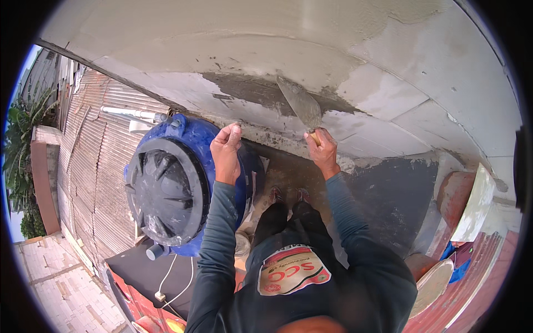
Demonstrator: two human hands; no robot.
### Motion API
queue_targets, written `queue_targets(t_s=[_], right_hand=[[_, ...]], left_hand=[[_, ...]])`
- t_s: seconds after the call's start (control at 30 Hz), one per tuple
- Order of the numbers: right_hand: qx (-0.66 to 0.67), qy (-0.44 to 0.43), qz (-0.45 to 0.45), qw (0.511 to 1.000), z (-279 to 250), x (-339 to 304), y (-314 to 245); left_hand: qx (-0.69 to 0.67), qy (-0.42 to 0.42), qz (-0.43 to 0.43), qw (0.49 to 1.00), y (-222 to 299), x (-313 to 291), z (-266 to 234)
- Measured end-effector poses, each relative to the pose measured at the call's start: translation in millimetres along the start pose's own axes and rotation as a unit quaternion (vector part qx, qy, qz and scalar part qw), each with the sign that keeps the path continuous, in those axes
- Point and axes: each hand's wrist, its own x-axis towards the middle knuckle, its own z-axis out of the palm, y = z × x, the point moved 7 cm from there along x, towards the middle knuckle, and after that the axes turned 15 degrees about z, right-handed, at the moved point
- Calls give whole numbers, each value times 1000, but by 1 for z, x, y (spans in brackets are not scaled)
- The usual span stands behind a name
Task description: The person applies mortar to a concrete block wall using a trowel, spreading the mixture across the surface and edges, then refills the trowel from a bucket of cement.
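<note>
My right hand (325, 151) grips the wooden handle of a pointed trowel (301, 102). The blade, smeared with grey mortar, points up and to the left against the wall (222, 58). Behind the blade runs a darker, wet-looking patch of mortar (250, 91) along the lower wall. My left hand (226, 152) is raised beside a blue tank, its thumb and fingertips pinched together. Whatever sits between those fingertips, if anything, is too small to name.
The blue tank (216, 130) with its black lid (166, 191) stands close at my left, white pipes (133, 115) behind it. Corrugated roofing (91, 166) lies further left. On the right are a pale board (474, 205) and a round bucket (433, 286). A white cable (180, 291) hangs lower left.
</note>
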Motion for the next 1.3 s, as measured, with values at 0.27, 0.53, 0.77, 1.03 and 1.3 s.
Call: queue_targets(t_s=[0.27, 0.53, 0.77, 1.03, 1.3], right_hand=[[-207, -57, -113, 970, -53, -14, -23], [-226, -94, -144, 959, -10, -21, -27], [-221, -144, -174, 949, 49, -21, -61], [-195, -192, -186, 944, 124, -3, -102], [-232, -237, -110, 937, 209, 44, -159]], left_hand=[[36, -33, 63, 997, -11, 37, 23], [354, -216, 292, 862, 32, 28, 55], [466, -187, 358, 787, 49, 31, 17], [393, -56, 380, 835, 93, 45, -55], [412, 111, 299, 854, 114, 36, -162]])
